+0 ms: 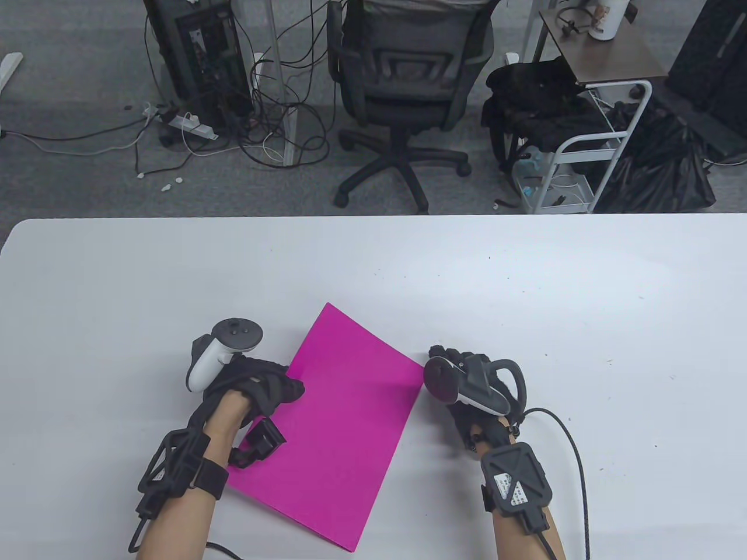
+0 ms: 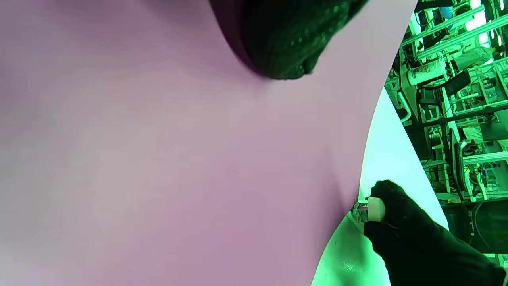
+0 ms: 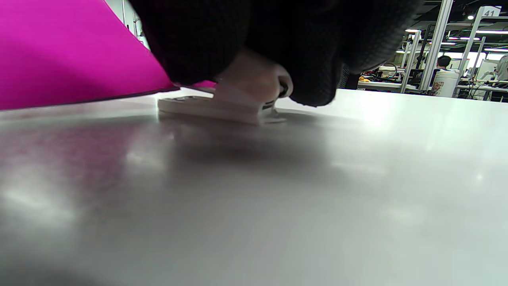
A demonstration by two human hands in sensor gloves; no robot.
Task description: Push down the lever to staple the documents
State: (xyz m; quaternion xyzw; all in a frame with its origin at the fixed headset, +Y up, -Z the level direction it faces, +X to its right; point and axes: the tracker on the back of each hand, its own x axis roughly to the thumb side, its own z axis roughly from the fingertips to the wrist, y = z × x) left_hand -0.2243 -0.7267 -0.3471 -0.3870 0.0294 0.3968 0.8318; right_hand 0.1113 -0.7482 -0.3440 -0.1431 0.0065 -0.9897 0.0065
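Right now the right hand (image 1: 467, 388) bears down on the white stapler (image 3: 222, 105) at the pink paper (image 1: 344, 420)'s right corner; left hand (image 1: 257, 385) rests flat on the sheet. Off-centre pressure could skid the stapler and misfire.

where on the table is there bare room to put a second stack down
Bare table runs beyond the pink paper's far corner and right of the right hand. Crowded: between left hand and right hand, where the stapler sits.
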